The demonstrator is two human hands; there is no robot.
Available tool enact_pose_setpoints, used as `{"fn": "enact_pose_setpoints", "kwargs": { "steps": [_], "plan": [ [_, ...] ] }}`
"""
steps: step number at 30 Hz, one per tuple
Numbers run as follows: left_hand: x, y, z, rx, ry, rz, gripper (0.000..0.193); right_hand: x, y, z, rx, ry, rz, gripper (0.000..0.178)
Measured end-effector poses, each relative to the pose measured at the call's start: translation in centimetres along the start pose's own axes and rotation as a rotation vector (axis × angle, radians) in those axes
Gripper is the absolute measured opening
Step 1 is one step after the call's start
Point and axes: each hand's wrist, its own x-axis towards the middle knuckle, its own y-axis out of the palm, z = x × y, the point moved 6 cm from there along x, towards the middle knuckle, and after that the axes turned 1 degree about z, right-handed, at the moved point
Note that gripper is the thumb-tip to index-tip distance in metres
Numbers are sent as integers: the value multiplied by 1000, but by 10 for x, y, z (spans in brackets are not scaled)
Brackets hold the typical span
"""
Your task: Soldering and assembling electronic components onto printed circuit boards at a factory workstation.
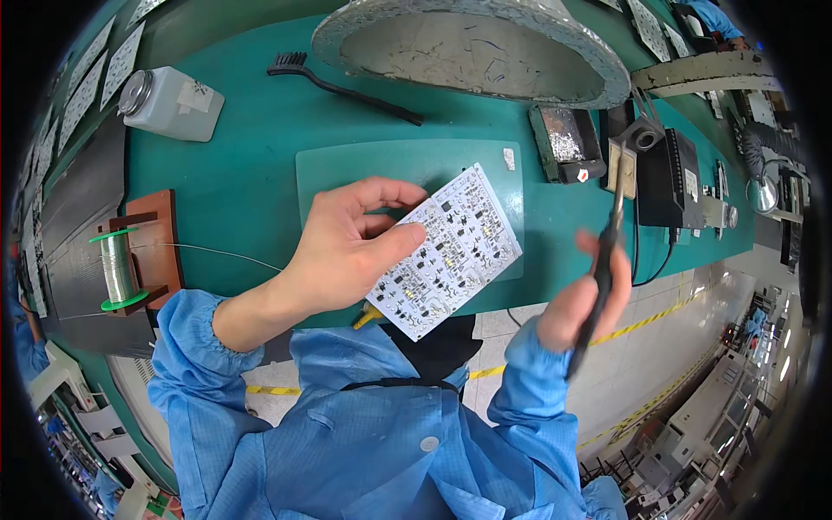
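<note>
My left hand (351, 247) is closed on a white circuit board (451, 247) at its upper left edge, thumb on the face with its many small parts. The board is tilted over the near edge of a pale green mat (347, 165). My right hand (589, 299), blurred by motion, grips a soldering iron (600, 282). The iron points away from me, its front end by a sponge (621, 169) at the iron stand (641, 134). From a solder spool (117, 269) at the left, solder wire (230, 252) runs towards my left wrist and passes behind it.
A large round hood (472, 52) hangs over the far side. Beyond the mat lie a black brush (347, 91) and a white bottle (178, 104). At the right are a metal box (566, 143) and a black soldering station (672, 178). A yellow-ended object (367, 315) sits below the board.
</note>
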Motion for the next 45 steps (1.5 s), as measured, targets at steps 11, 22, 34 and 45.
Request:
{"fn": "enact_pose_setpoints", "kwargs": {
  "steps": [11, 22, 34, 45],
  "plan": [
    [1, -1, 11, -26, -31, 21, 31, -6, 23, 33, 52, -140, 281, 43],
    [1, -1, 12, -29, 18, 8, 26, -11, 34, 38, 229, -78, 298, 27],
    [0, -1, 12, -12, 23, 11, 25, -17, 38, 38, 180, -102, 331, 28],
    [0, -1, 12, 8, 16, 20, 26, -17, 37, 38, 179, -117, 318, 28]
  ]
}}
